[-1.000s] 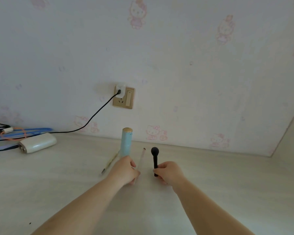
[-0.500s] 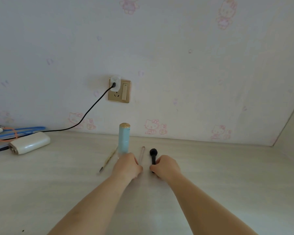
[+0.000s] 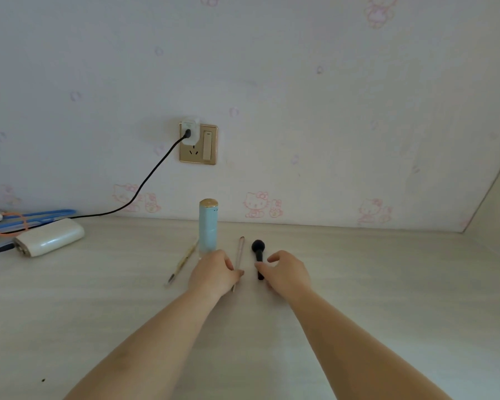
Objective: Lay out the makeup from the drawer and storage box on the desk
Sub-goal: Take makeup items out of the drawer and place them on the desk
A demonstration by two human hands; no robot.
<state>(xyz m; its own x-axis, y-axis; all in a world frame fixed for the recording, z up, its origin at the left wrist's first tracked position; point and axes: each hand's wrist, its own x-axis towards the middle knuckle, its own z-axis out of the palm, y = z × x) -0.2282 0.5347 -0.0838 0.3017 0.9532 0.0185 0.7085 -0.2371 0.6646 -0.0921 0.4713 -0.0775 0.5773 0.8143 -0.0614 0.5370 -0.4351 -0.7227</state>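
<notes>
Tabletop [image 3: 387, 284]: a pale wood-grain surface is running up to a wall with pink cartoon-cat wallpaper.

Left hand [image 3: 212, 272]: it is resting low over the tabletop, knuckles up, fingers curled. Its fingertips are touching the thin pink pencil; I cannot tell if it is really gripping it.

Right hand [image 3: 286, 274]: it is hovering just right of the black brush, fingers spread and bent, thumb side toward the handle. The fingers are apart and are not closing on anything I can see.

Blue bottle [image 3: 208, 226]: a light blue tube with a gold cap is standing upright, just behind the left hand.

Thin pink pencil [image 3: 239, 252]: it is lying flat, pointing away toward the wall, between the blue bottle and the black brush. Its near end is passing under the left hand.

Black brush [image 3: 258, 255]: a short brush with a round dark head is lying flat, head toward the wall, just beside the right hand's fingertips.

Pale yellow pencil [image 3: 184, 261]: it is lying at a slant, left of the blue bottle, apart from both hands.

White power bank [image 3: 49, 238]: it is lying at the far left, near blue and orange cables [image 3: 32, 216].

Wall socket [image 3: 198, 144]: a gold plate is holding a white plug, and a black cord [image 3: 145, 183] is hanging from it toward the left.
</notes>
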